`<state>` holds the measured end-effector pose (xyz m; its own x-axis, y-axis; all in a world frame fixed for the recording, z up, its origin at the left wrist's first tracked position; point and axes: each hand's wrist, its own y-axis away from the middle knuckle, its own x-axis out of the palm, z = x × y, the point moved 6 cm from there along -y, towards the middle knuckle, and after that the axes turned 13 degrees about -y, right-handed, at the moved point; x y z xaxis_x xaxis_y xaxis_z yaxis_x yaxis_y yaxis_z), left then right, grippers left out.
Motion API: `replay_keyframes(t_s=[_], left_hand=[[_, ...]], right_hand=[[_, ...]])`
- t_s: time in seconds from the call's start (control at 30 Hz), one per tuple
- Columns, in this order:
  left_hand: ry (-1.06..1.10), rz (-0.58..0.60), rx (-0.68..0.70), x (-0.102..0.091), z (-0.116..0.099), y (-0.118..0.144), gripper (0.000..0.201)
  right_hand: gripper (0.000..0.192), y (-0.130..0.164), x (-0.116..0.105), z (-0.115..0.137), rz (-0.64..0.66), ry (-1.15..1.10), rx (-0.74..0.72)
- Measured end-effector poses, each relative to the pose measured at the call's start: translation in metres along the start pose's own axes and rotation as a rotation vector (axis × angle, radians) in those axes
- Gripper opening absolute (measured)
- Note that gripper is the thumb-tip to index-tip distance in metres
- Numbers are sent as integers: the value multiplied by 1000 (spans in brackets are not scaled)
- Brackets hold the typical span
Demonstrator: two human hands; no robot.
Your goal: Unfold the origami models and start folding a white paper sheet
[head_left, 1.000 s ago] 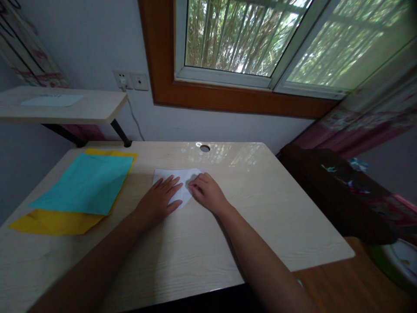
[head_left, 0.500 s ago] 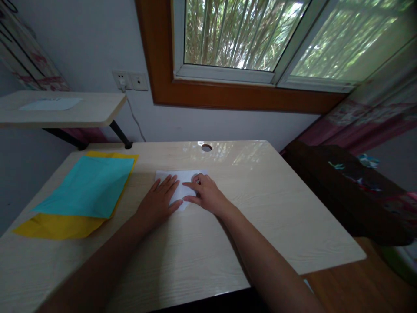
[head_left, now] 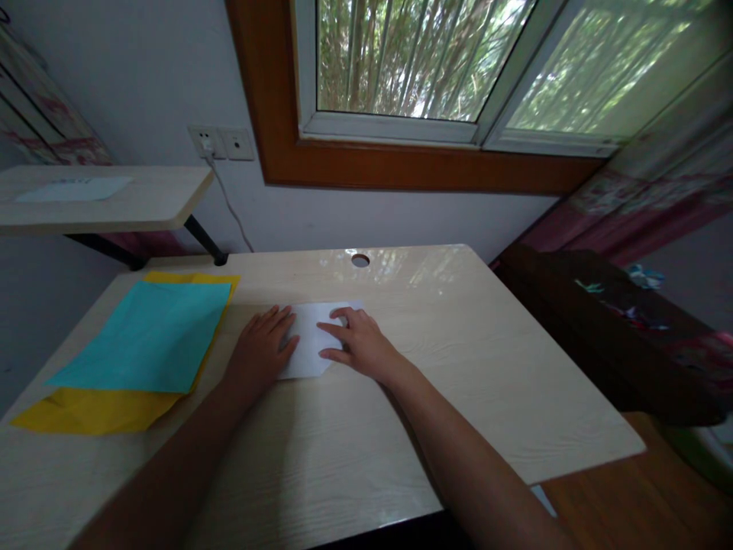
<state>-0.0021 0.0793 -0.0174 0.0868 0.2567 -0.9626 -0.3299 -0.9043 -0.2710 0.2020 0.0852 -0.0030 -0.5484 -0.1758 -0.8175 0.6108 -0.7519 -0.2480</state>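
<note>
A small white sheet of paper (head_left: 309,344) lies flat on the desk between my hands, with its lower right corner cut off at a slant. My left hand (head_left: 263,344) rests over the paper's left part, palm down, fingers side by side and thumb apart. From the right, my right hand (head_left: 360,340) lies on the paper with its fingers spread, thumb and index pointing left across it. Both hands hide the paper's side edges, so I cannot tell how it is folded there.
On the left of the pale wooden desk (head_left: 486,382) a turquoise sheet (head_left: 149,336) lies on a yellow sheet (head_left: 108,412). A raised shelf (head_left: 154,198) carries a pale paper (head_left: 74,189). A round cable hole (head_left: 360,260) sits near the back edge, below the window.
My left hand has slid left across the paper, baring more of its middle. My right hand has stayed nearly in place, its fingers a little more spread. The view has shifted slightly.
</note>
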Motion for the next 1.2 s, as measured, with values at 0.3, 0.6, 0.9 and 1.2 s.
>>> replay_keyframes(t_s=[0.3, 0.6, 0.9, 1.2], left_hand=[[93, -144, -128, -2, 21, -2, 44], [237, -202, -239, -5, 33, -3, 45], [238, -199, -234, -6, 31, -3, 45], [188, -181, -209, -8, 27, -3, 42]], right_hand=[[75, -1, 3, -1, 8, 11, 17], [68, 0, 3, 0, -2, 3, 22], [72, -1, 4, -1, 1, -4, 13], [85, -1, 4, -2, 13, 1, 26]])
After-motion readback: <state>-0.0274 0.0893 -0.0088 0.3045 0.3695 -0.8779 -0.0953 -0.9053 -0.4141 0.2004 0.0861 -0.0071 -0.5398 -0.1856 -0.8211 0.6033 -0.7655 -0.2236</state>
